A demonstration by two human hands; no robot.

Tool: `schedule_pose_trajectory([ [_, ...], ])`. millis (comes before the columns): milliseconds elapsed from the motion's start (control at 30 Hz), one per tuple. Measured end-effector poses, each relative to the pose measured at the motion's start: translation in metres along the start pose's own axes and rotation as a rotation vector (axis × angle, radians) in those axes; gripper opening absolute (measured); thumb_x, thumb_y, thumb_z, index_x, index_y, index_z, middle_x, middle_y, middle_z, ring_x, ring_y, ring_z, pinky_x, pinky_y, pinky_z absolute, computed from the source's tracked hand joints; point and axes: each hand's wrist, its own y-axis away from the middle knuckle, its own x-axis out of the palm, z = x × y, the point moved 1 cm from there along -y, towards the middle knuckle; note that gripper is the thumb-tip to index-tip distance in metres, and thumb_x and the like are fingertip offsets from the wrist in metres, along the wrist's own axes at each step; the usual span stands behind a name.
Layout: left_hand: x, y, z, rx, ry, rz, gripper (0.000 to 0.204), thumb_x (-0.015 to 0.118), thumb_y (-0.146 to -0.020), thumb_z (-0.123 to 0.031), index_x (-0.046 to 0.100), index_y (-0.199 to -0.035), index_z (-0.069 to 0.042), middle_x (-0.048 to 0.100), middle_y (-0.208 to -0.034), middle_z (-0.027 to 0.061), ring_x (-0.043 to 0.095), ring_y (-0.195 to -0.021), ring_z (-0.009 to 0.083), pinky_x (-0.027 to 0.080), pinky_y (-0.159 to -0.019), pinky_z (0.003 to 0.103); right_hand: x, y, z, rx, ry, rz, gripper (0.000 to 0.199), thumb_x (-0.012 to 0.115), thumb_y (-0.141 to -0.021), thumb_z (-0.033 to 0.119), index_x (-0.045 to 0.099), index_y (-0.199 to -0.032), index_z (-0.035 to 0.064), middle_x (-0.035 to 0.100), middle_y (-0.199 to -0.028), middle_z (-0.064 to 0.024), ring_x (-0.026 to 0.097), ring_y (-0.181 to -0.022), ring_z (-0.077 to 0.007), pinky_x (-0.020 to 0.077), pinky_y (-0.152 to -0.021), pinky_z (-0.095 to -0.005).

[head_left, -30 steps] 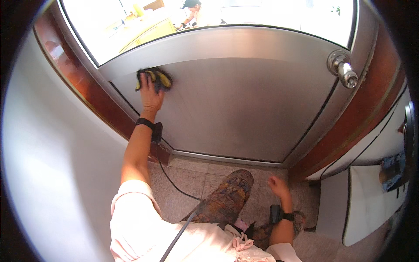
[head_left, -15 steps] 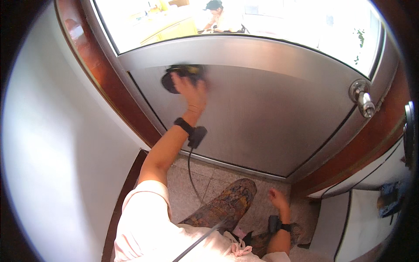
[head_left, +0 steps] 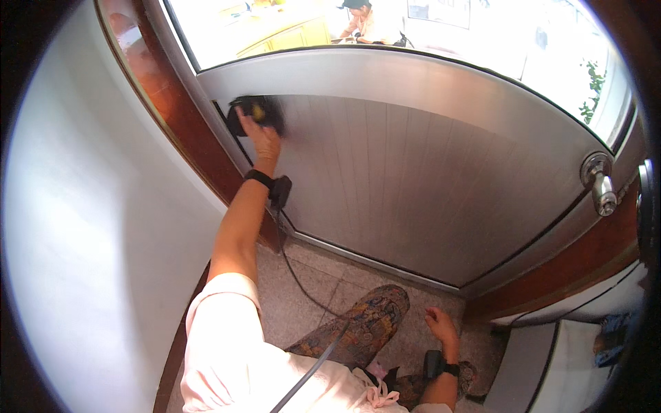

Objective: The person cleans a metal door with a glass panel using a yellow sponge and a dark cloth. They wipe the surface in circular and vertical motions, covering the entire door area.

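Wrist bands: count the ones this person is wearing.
2. One black wrist band sits on the left arm, just below the left hand that presses a dark cloth to the door. The other band is on the right wrist, near the floor.

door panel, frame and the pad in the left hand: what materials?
Door panel: looks like brushed metal, grey satin sheen, faint vertical ribs. Door frame: apparently varnished reddish-brown wood, glossy highlights. Pad under the left hand: dark with a yellow patch, possibly sponge or cloth; too blurred to tell.
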Motion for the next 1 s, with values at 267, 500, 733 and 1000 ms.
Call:
schedule_pose_trajectory([
  [267,0.008,0.035,0.072,-0.623,0.071,-0.304,0.047,0.030,-0.085,-0.018,0.026,-0.122,0.012,0.032,-0.126,0.0256,0.029,-0.117,0.0347,0.011,-0.103,0.036,0.014,0.006,-0.005,0.029,0.018,0.014,0.034,0.052,-0.079,0.018,0.051,-0.110,0.0043,0.057,-0.103,-0.0154,0.055,-0.094,-0.0291,0.0436,-0.079,-0.0365],
  [500,0.036,0.166,-0.046,-1.322,0.015,-0.432,0.043,0.029,-0.087,-0.023,0.037,-0.116,0.008,0.032,-0.128,0.0221,0.033,-0.117,0.0340,0.016,-0.102,0.042,0.000,0.022,0.008,0.035,0.048,0.005,0.031,0.054,-0.080,0.017,0.052,-0.107,0.0035,0.059,-0.098,-0.0154,0.057,-0.090,-0.0261,0.0444,-0.077,-0.0332],
  [733,0.060,0.109,-0.070,-0.537,-0.277,-0.148,0.058,0.038,-0.077,-0.021,0.023,-0.125,0.007,0.024,-0.130,0.0255,0.024,-0.121,0.0368,0.015,-0.101,0.044,0.000,0.034,0.018,0.088,-0.020,0.028,0.029,0.052,-0.080,0.018,0.052,-0.106,0.0033,0.059,-0.097,-0.0149,0.057,-0.088,-0.0256,0.0447,-0.073,-0.0339],
  [1000,0.084,0.086,-0.359,0.518,0.039,0.718,0.062,0.059,-0.063,-0.019,0.039,-0.121,-0.012,0.033,-0.127,0.0184,0.031,-0.116,0.0328,0.025,-0.092,0.045,0.020,0.013,-0.001,-0.035,0.080,-0.070,0.027,0.051,-0.081,0.018,0.052,-0.102,0.0012,0.058,-0.093,-0.0164,0.057,-0.083,-0.0266,0.0442,-0.071,-0.0338],
])
